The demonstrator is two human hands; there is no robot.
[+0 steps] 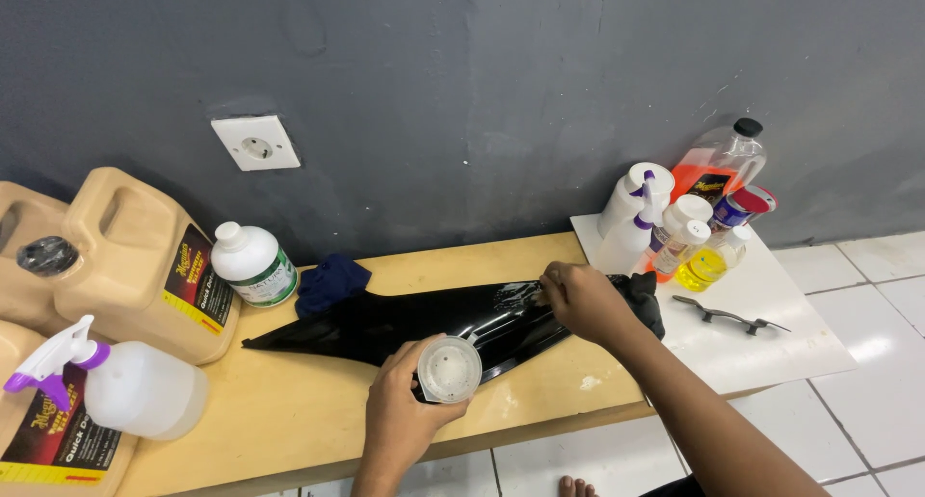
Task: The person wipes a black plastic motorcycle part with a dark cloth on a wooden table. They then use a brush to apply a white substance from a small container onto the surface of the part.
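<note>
— What sits closest to the lens?

— The left hand (409, 410), bottom centre of the frame, its grip closed around a small round container (449, 369) with a pale, translucent top turned up toward the camera. A bare toe shows on the tiled floor (867, 420) just below.

— And working down by size?

— The wooden worktop (289, 410) runs across the middle of the frame against a dark grey wall (482, 73) with a white socket (255, 143). At the left stand tan jugs (135, 256), a white spray bottle (125, 386) with a purple trigger, and a white bottle with a green label (252, 264). Along the worktop's centre lies a long glossy black panel (424, 322), its long axis running left to right, tapering to a point at the left. A dark blue cloth (330, 280) lies at its upper left edge.

— Where does the panel lie from each hand?

— The right hand (583, 300) is nearer: it rests on the panel's right end, fingers curled and pinched on the surface; whether it holds something small there I cannot tell. A black cloth (644, 300) bunches just beyond it. The left hand and container hover over the panel's lower edge, near its middle.

— The right side?

— A white board (771, 324) carries a cluster of bottles (684, 227), orange, yellow and white, plus a small dark metal bracket (732, 316).
</note>
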